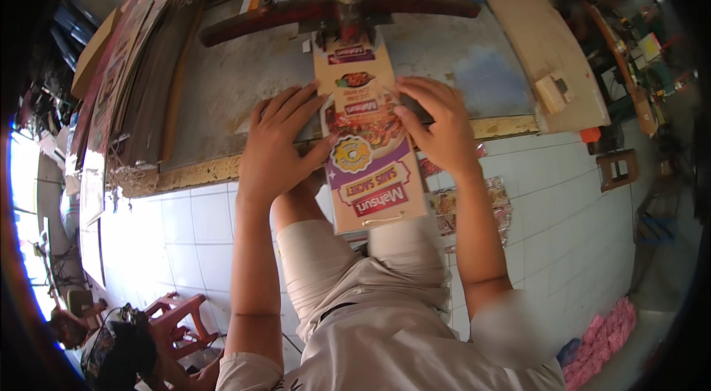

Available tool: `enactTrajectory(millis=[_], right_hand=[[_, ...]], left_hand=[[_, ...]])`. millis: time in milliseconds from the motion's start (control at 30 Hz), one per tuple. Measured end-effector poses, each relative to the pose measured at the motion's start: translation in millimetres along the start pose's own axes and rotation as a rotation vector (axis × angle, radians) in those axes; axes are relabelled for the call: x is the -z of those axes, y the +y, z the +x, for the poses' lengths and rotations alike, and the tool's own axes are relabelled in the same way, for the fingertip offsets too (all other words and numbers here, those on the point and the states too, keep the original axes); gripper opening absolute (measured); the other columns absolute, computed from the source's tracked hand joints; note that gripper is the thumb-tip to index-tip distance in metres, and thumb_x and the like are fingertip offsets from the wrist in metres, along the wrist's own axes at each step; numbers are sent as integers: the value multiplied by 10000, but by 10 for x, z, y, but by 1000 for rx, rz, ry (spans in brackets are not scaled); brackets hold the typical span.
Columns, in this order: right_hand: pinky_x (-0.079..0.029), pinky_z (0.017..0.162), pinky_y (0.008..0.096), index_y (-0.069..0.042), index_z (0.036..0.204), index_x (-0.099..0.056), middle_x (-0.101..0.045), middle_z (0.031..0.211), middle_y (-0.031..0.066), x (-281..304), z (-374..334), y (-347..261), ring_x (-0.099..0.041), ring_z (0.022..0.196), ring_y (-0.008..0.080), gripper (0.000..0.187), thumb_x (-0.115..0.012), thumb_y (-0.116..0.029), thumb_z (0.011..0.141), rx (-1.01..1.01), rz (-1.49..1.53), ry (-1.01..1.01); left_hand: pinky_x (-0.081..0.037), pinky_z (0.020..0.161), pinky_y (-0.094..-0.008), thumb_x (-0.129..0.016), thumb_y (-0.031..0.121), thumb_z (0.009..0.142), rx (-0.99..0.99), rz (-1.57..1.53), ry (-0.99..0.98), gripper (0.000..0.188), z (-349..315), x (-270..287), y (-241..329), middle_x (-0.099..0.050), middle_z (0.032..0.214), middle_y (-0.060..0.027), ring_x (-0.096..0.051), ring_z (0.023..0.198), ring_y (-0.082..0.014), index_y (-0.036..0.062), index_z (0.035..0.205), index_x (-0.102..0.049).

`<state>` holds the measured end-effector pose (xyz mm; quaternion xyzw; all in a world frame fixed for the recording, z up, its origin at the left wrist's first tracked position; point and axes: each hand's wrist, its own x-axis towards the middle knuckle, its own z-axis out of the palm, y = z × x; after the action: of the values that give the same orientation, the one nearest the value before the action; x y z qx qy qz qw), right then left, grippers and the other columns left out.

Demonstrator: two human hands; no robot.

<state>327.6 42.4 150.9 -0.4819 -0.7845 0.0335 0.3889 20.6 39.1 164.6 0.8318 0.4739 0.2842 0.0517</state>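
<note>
A long printed cardboard strip [370, 146], orange and purple with food pictures, lies lengthwise before me. Its far end runs beneath a dark red metal press [348, 9], and its near end juts past the table edge above my lap. My left hand [285, 139] rests palm down on the left side, its fingers spread and their tips touching the strip's border. On the opposite border lies my right hand [437, 121], fingers stretched forward and thumb apart, with the tips on the strip. The contact point under the press is hidden.
The worn metal table [244, 87] has a yellow front edge. Tall stacked boards [141, 58] stand at its left; a small wooden block [552, 91] is at the right. Printed sheets [474, 206] lie below. A red stool [181, 321] and apparently another person [122, 346] are lower left.
</note>
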Motion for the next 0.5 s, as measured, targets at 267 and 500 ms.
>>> enactTrajectory(millis=[267, 500], right_hand=[[-454, 1178, 538, -69, 1343, -740, -725, 1405, 148, 398, -193, 449, -641, 1357, 390, 372, -813, -163, 991, -75, -165, 353], [-444, 1193, 553, -75, 1411, -690, -631, 1495, 165, 1330, -663, 1402, -573, 1417, 409, 428, -797, -170, 1008, -383, -584, 426]], left_hand=[[-379, 1268, -558, -851, 397, 927, -3, -38, 21, 611, -14, 6, 5, -667, 1601, -113, -575, 1503, -350, 81, 1438, -741], [-381, 1263, -562, -873, 332, 912, -1, -85, 40, 572, -15, -18, 11, -688, 1577, -92, -571, 1519, -347, 87, 1411, -741]])
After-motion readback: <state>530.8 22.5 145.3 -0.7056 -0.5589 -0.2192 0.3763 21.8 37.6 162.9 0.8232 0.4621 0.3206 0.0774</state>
